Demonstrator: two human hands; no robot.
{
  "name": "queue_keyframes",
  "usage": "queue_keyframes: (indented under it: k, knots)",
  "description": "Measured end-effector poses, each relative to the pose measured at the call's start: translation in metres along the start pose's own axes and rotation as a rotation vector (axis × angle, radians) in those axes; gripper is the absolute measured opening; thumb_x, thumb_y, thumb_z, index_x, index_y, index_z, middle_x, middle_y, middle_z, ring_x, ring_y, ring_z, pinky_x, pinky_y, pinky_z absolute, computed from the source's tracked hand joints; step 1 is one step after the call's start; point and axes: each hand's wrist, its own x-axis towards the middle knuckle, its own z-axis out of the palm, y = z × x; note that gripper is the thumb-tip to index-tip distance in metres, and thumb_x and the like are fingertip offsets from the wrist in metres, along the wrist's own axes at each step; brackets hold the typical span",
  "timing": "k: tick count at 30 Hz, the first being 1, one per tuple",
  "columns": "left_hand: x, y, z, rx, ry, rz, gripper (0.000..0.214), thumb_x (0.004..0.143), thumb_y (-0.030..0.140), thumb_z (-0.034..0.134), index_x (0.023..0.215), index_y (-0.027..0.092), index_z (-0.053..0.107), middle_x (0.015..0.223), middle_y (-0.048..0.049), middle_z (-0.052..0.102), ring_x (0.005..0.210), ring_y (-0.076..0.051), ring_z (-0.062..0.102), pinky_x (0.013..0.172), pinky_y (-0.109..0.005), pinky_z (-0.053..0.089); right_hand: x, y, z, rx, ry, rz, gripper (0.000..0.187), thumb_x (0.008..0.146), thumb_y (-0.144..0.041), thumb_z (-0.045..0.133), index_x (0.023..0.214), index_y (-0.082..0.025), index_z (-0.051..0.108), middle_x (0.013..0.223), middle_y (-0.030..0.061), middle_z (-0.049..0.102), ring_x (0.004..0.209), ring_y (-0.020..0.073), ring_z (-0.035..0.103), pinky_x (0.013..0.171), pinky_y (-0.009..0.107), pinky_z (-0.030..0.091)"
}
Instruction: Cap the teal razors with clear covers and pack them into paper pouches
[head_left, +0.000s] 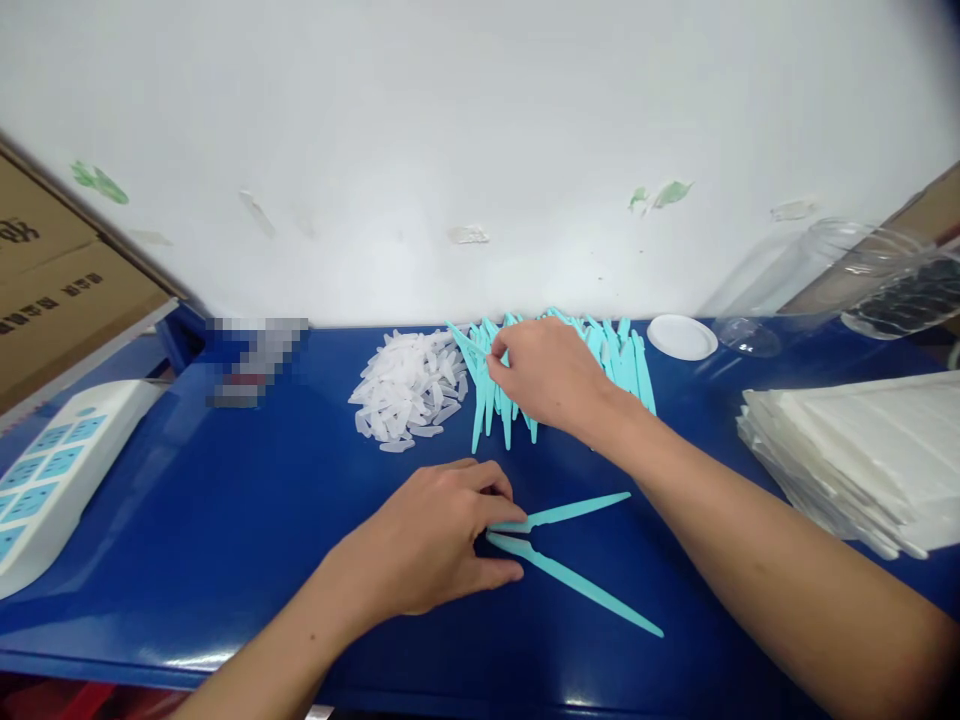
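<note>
My left hand [439,540] rests low on the blue table [225,520], fingers pinched on the joined ends of two turquoise plastic sticks [570,548] that splay out to the right. My right hand [544,375] reaches into the pile of turquoise sticks [622,360] by the wall, fingertips closed on one stick at the pile's left side. A heap of small clear plastic pieces [409,385] lies just left of that pile.
A stack of white sheets [862,450] sits at the right. A white lid [681,337] and a clear jar lying on its side [840,280] are at the back right. A white and blue device [52,470] and cardboard boxes [52,270] stand at the left.
</note>
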Motion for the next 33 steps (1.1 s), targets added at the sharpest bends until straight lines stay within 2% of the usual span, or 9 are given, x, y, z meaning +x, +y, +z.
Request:
queue_keyframes:
  k: [2, 4, 8, 10, 12, 16, 22, 27, 33]
  knots:
    - [-0.001, 0.006, 0.01, 0.026, 0.027, -0.016, 0.019, 0.092, 0.031, 0.07, 0.109, 0.027, 0.077, 0.105, -0.0013, 0.069, 0.087, -0.019, 0.066, 0.073, -0.03, 0.047, -0.016, 0.011, -0.012, 0.102, 0.042, -0.018, 0.025, 0.094, -0.024, 0.052, 0.08, -0.017, 0.071, 0.078, 0.0065, 0.072, 0.076, 0.021, 0.065, 0.075, 0.035, 0.044]
    - [-0.003, 0.008, 0.015, 0.026, 0.06, -0.024, 0.016, 0.094, 0.028, 0.067, 0.108, 0.026, 0.076, 0.103, -0.0018, 0.068, 0.086, -0.019, 0.065, 0.072, -0.03, 0.047, -0.036, 0.023, -0.021, 0.297, 0.002, -0.022, 0.022, 0.094, -0.029, 0.056, 0.079, -0.019, 0.069, 0.078, 0.0033, 0.071, 0.074, 0.0181, 0.064, 0.071, 0.032, 0.044]
    - [-0.01, -0.005, 0.007, 0.001, 0.172, -0.053, 0.026, 0.094, 0.042, 0.069, 0.114, 0.026, 0.074, 0.107, -0.0014, 0.069, 0.09, -0.018, 0.066, 0.076, -0.029, 0.05, -0.068, 0.051, -0.022, 0.736, -0.35, 0.076, 0.019, 0.096, -0.037, 0.055, 0.088, -0.021, 0.062, 0.081, 0.0012, 0.071, 0.074, 0.0167, 0.066, 0.068, 0.03, 0.048]
    - [-0.012, -0.023, -0.003, 0.123, 0.301, -0.142, 0.029, 0.097, 0.044, 0.062, 0.116, 0.026, 0.074, 0.11, -0.0025, 0.069, 0.089, -0.019, 0.067, 0.075, -0.031, 0.051, -0.078, 0.062, -0.018, 0.873, -0.474, 0.123, 0.018, 0.097, -0.038, 0.055, 0.092, -0.021, 0.058, 0.081, 0.0014, 0.07, 0.075, 0.0168, 0.066, 0.07, 0.031, 0.05]
    - [-0.013, -0.042, -0.012, 0.343, 0.364, -0.217, 0.028, 0.101, 0.037, 0.055, 0.118, 0.025, 0.074, 0.11, -0.0052, 0.07, 0.089, -0.023, 0.067, 0.073, -0.035, 0.052, -0.083, 0.07, -0.015, 0.949, -0.55, 0.138, 0.02, 0.097, -0.04, 0.055, 0.092, -0.02, 0.055, 0.078, 0.001, 0.067, 0.074, 0.0163, 0.064, 0.071, 0.032, 0.051]
    - [-0.014, -0.064, -0.017, 0.57, 0.304, -0.199, 0.033, 0.103, 0.028, 0.047, 0.115, 0.021, 0.077, 0.102, -0.0094, 0.071, 0.093, -0.028, 0.065, 0.078, -0.042, 0.053, -0.086, 0.078, -0.01, 0.996, -0.642, 0.101, 0.025, 0.1, -0.044, 0.051, 0.093, -0.02, 0.054, 0.073, -0.0015, 0.061, 0.069, 0.0139, 0.058, 0.066, 0.029, 0.045]
    - [-0.023, -0.065, -0.011, 0.468, 0.372, -0.25, 0.034, 0.102, 0.037, 0.05, 0.121, 0.018, 0.073, 0.109, -0.0111, 0.071, 0.097, -0.027, 0.065, 0.082, -0.039, 0.053, -0.089, 0.083, -0.004, 0.924, -0.661, 0.096, 0.027, 0.101, -0.045, 0.049, 0.101, -0.019, 0.057, 0.068, -0.0056, 0.048, 0.061, 0.0105, 0.042, 0.056, 0.025, 0.034]
    - [-0.024, -0.067, -0.018, 0.393, 0.29, -0.218, 0.033, 0.104, 0.035, 0.045, 0.113, 0.02, 0.073, 0.106, -0.0102, 0.069, 0.097, -0.026, 0.063, 0.081, -0.037, 0.05, -0.091, 0.082, 0.0, 0.902, -0.613, 0.07, 0.025, 0.099, -0.042, 0.05, 0.097, -0.019, 0.061, 0.066, -0.0064, 0.04, 0.058, 0.0101, 0.034, 0.053, 0.025, 0.029]
    - [-0.019, -0.065, -0.027, 0.325, 0.21, -0.156, 0.031, 0.104, 0.034, 0.045, 0.111, 0.02, 0.071, 0.106, -0.0102, 0.066, 0.099, -0.027, 0.06, 0.086, -0.039, 0.049, -0.093, 0.078, -0.002, 0.871, -0.595, 0.048, 0.023, 0.096, -0.04, 0.053, 0.093, -0.019, 0.063, 0.068, -0.005, 0.044, 0.059, 0.0105, 0.034, 0.054, 0.025, 0.03]
